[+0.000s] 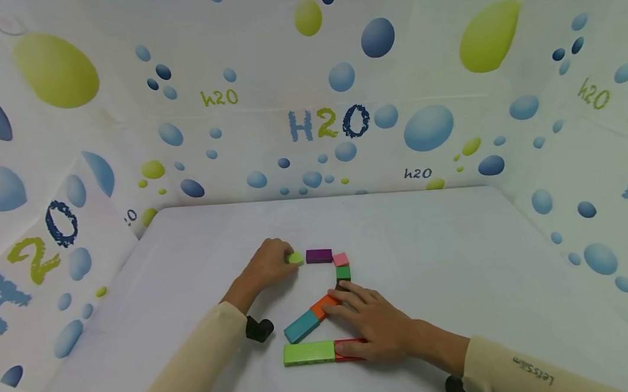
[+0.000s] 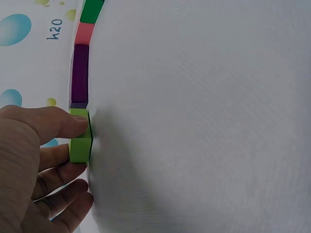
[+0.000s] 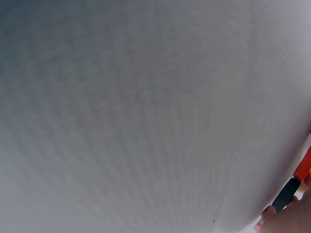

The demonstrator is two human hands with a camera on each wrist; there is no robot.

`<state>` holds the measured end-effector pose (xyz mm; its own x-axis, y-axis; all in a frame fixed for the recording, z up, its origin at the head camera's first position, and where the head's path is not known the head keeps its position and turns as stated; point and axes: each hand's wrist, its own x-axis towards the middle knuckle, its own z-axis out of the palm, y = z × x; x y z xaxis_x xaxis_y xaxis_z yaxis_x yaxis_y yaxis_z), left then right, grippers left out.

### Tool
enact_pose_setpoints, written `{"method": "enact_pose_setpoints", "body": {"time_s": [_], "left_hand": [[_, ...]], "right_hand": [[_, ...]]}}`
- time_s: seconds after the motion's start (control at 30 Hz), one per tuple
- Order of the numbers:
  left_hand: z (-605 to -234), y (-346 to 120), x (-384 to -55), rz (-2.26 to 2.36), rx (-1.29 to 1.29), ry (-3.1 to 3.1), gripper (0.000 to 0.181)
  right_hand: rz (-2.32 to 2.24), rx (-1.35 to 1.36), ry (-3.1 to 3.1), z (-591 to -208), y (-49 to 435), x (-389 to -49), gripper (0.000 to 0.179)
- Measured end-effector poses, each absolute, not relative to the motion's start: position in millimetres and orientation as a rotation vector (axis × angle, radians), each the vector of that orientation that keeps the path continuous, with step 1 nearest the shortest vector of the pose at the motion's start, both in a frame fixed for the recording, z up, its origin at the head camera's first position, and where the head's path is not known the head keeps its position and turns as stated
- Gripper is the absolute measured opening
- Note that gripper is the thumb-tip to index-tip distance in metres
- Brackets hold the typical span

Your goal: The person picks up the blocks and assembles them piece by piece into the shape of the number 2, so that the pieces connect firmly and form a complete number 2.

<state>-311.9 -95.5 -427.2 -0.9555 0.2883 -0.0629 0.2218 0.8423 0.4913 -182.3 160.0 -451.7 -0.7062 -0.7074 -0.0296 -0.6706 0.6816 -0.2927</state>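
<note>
My left hand (image 1: 269, 262) pinches a small light green block (image 2: 80, 149) between thumb and fingers. It sits just left of a purple block (image 1: 319, 256), the two almost end to end. Beyond the purple one, a pink block (image 1: 341, 259), a dark green block (image 1: 343, 272) and a black block (image 3: 286, 194) curve towards me. My right hand (image 1: 382, 325) lies with fingers spread over the lower blocks. Its fingertips touch the black block and an orange block (image 1: 322, 308), while the thumb rests on a red block (image 1: 344, 358) that the hand partly covers.
A teal block (image 1: 302, 327) continues the line from the orange one, slanting down left. Below it, a long light green block (image 1: 308, 354) lies against the red block. Everything is on a white cloth-covered table (image 1: 428, 243), with a printed curtain (image 1: 263, 44) behind and at both sides.
</note>
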Motion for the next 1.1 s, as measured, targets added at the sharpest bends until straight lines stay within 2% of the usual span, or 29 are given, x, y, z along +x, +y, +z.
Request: {"method": "enact_pose_setpoints", "body": {"time_s": [1.1], "left_hand": [[-430.8,-81.0,-322.1,0.718,0.319,2.924,0.038]], "right_hand": [[-0.371,-1.171,2.737,-446.6,170.3,-197.2,0.071]]}}
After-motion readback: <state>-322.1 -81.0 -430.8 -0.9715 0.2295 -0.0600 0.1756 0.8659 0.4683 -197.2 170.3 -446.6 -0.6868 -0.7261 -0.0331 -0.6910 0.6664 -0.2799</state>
